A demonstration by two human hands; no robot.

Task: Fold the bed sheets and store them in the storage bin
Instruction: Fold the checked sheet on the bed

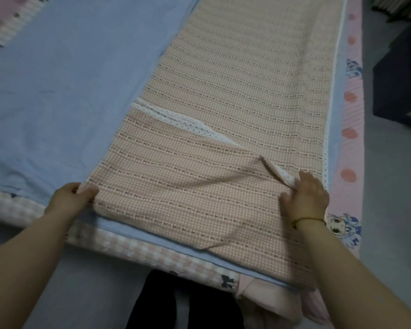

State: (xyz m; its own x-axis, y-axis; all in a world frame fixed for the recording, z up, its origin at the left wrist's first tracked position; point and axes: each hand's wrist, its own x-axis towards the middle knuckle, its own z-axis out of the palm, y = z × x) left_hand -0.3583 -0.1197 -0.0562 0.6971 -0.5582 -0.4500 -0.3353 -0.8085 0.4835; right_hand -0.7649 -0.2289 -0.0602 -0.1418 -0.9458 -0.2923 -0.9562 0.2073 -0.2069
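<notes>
Hands (71, 198) (306, 198) pinch checked sheet (199, 186) near edge.

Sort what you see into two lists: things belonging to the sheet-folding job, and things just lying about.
Job: pink checked bed sheet with white lace trim; left hand and right hand gripping it; plain blue sheet.
Lying about: cartoon-print pink bedding; dark box on the floor.

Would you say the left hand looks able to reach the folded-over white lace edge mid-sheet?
Probably yes: only flat pink sheet lies between the left hand and the lace edge, though it must let go first.
</notes>
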